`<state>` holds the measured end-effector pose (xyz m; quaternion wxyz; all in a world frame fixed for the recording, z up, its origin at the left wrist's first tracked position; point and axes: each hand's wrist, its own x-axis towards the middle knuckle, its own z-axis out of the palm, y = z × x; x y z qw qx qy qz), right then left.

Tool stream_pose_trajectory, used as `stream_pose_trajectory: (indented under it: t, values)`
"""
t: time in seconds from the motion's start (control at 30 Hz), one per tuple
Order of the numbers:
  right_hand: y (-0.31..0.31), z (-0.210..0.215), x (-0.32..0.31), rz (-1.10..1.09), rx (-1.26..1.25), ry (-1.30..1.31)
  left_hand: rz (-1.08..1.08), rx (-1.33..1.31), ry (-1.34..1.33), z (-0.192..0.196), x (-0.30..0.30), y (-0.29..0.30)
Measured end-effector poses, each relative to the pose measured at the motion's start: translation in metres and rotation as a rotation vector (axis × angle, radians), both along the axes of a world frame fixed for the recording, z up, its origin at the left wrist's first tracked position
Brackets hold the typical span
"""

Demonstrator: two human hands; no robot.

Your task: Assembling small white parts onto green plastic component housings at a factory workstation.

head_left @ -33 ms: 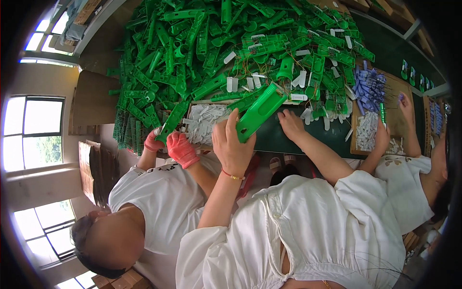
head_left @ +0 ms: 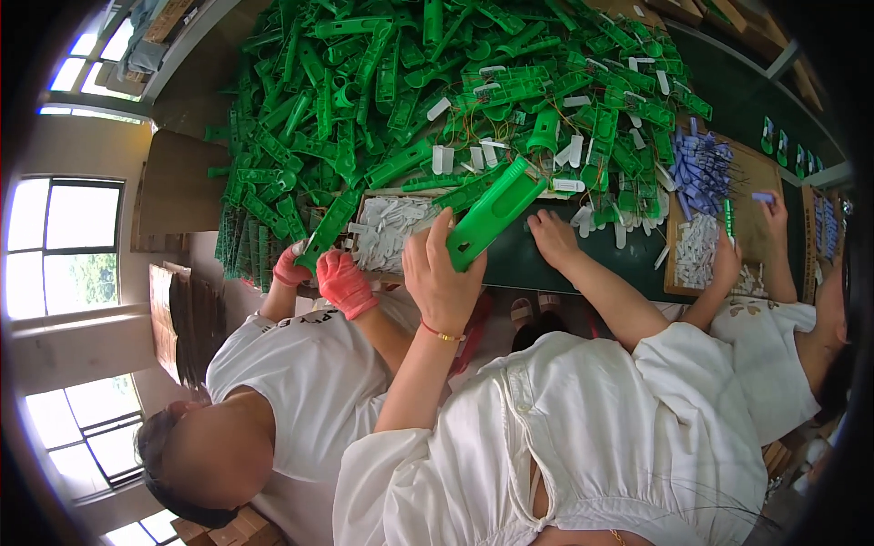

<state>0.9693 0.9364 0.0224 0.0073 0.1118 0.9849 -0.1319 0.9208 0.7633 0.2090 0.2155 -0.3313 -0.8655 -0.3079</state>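
My left hand (head_left: 437,276) is closed round a long green plastic housing (head_left: 494,216), tilted up to the right, with an oval recess along its face and a small hole at the lower end. My right hand (head_left: 553,238) lies on the dark green tabletop (head_left: 510,264) right of the housing, fingers apart, holding nothing that I can see. Just beyond the hands, several white plastic strips (head_left: 568,185) and thin wires lie among green half-shells.
A large heap of green housings (head_left: 364,82) covers the table's far side. A box of white strips (head_left: 391,223) stands left of my left hand. At left, a co-worker's red-gloved hand (head_left: 346,284) works on a green shell (head_left: 326,227). At right, another person handles purple pieces (head_left: 701,164).
My hands stay almost where they were, the left still holding the housing. At right, the co-worker's raised hand now shows a purple piece more clearly. The view has shifted slightly.
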Motion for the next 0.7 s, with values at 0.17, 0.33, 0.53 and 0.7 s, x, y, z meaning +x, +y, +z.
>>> stream_pose_trajectory:
  t: [0.17, 0.33, 0.53, 0.7]
  values:
    - [-0.006, 0.044, 0.010, -0.050, -0.577, 0.312, 0.017, 0.055, 0.083, 0.003, -0.004, -0.007]
    - [-0.011, 0.132, 0.018, -0.063, -1.093, 0.572, -0.015, 0.162, -0.328, 0.029, 0.000, -0.004]
    - [-0.010, 0.196, 0.032, 0.080, -1.073, 0.581, -0.372, 0.810, -1.367, 0.025, -0.007, -0.011]
    - [-0.009, 0.207, 0.045, 0.052, -1.233, 0.660, -0.676, 0.940, -1.349, 0.039, 0.002, 0.008]
